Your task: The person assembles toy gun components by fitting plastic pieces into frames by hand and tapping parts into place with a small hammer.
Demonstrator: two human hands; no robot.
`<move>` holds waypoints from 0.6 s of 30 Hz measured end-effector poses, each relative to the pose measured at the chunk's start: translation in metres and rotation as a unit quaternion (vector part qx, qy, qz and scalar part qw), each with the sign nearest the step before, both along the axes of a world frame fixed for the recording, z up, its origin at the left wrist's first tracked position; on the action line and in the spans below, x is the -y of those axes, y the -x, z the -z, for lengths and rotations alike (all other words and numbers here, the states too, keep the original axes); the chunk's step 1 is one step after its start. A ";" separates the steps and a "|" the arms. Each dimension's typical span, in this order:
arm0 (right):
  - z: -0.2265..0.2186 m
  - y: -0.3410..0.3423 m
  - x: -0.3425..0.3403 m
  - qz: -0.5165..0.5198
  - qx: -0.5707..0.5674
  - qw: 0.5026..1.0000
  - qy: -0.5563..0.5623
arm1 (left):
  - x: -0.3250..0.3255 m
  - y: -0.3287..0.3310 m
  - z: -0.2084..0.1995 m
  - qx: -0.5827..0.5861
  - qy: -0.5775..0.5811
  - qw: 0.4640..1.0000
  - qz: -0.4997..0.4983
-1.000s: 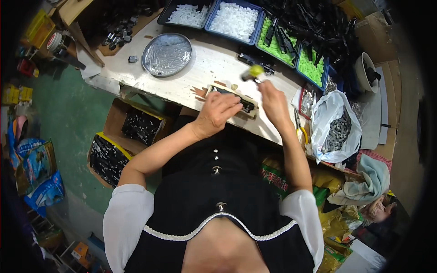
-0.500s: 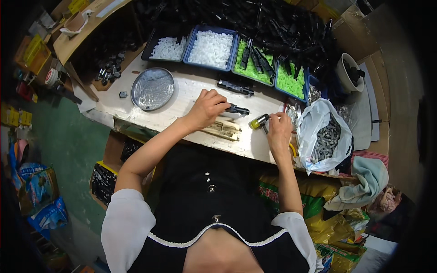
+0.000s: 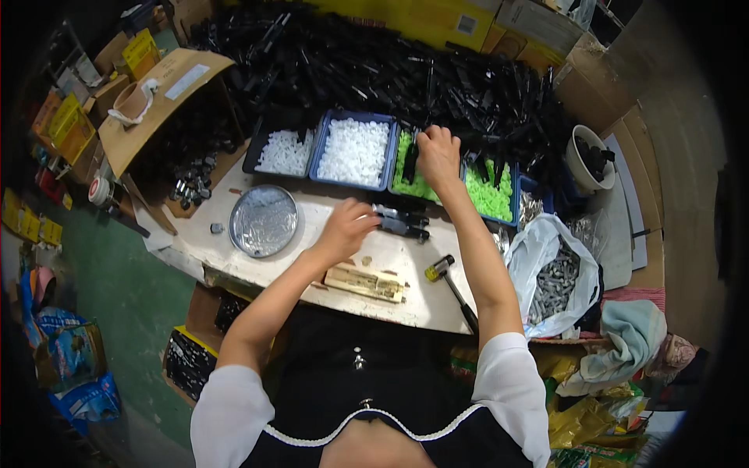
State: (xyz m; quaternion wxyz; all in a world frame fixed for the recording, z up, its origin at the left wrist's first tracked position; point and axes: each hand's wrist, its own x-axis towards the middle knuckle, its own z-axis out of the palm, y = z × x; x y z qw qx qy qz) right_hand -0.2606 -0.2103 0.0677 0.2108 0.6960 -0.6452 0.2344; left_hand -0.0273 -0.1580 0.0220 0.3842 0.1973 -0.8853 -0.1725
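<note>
My left hand [image 3: 347, 232] is closed, its fingertips on the left end of a long black plastic part [image 3: 404, 229]. That part lies beside another black plastic part [image 3: 402, 214] on the worktable. Reaching forward, my right hand [image 3: 439, 158] is over a blue tray of bright green pieces [image 3: 412, 186]. Its fingers are curled at a black plastic part [image 3: 409, 160] lying over the green pieces; the fingertips are partly hidden. Nearer to me lies a pale wooden fixture [image 3: 365, 282] with a long recess. A hammer [image 3: 439, 268] with a yellow-and-black head rests on the table below my right forearm.
Trays of white pieces [image 3: 353, 150] and more green pieces [image 3: 490, 193] line the back, before a large heap of black parts [image 3: 374, 70]. A round metal dish [image 3: 264, 221] stands left. A white plastic bag [image 3: 524, 261] of grey metal parts sits right, near a white bucket [image 3: 581, 168].
My right hand has let go of the hammer, now on the table, and moved forward to the green tray. My left hand has set its black part beside the other one.
</note>
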 end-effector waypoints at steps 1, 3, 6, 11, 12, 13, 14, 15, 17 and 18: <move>-0.003 -0.006 0.019 -0.014 -0.008 1.000 0.013 | 0.004 -0.020 0.001 -0.045 -0.002 0.999 -0.023; -0.003 -0.007 0.040 -0.025 -0.014 0.999 0.027 | 0.004 -0.066 -0.005 -0.030 -0.048 0.989 -0.138; 0.003 0.003 0.060 -0.008 -0.058 0.998 -0.031 | 0.005 -0.144 0.000 -0.105 -0.129 0.952 -0.257; -0.008 0.060 0.072 -0.071 0.351 0.934 0.004 | -0.014 -0.241 0.013 -0.142 -0.224 0.895 -0.360; -0.015 0.067 0.075 -0.077 0.452 0.888 -0.025 | -0.020 -0.249 0.014 -0.193 -0.241 0.866 -0.392; -0.027 0.073 0.074 -0.081 0.546 0.832 -0.051 | -0.022 -0.253 0.016 -0.246 -0.256 0.835 -0.421; -0.035 0.078 0.069 -0.081 0.601 0.792 -0.072 | -0.023 -0.255 0.020 -0.246 -0.258 0.836 -0.418; -0.036 0.080 0.066 -0.079 0.599 0.794 -0.069 | -0.024 -0.256 0.024 -0.255 -0.268 0.829 -0.419; -0.039 0.083 0.064 -0.071 0.631 0.769 -0.071 | -0.021 -0.253 0.031 -0.265 -0.278 0.824 -0.418; -0.037 0.084 0.063 -0.072 0.623 0.775 -0.074 | -0.021 -0.250 0.034 -0.256 -0.278 0.830 -0.411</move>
